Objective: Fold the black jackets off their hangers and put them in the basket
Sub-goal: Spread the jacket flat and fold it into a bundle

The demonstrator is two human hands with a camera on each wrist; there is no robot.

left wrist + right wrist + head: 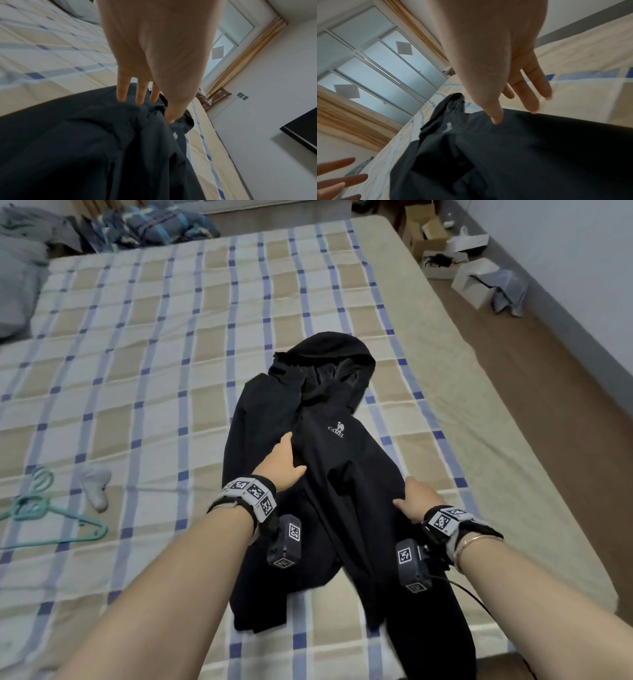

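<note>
A black hooded jacket (318, 474) with a small white camel logo on the chest lies front-up on the bed with a beige, white and blue checked sheet (154, 344), hood toward the far side and hem toward the near edge. Its sides are drawn in over the middle, and the near part runs down to the bed's near edge.

The left hand (279, 462) lies flat on the jacket's left chest, fingers (121, 89) straight and slightly spread, gripping nothing. The right hand (412, 499) rests on the jacket's right side, nearer than the left; its fingers (533, 86) are extended and splayed, the thumb tip touching the cloth, holding nothing.

Two teal plastic hangers (37, 508) lie on the sheet well to the left, with a small white object (97, 484) just beside them. Grey bedding (20, 268) and a blue plaid cloth (150, 225) are heaped at the far left. Cardboard boxes (445, 241) stand on the floor to the far right.
</note>
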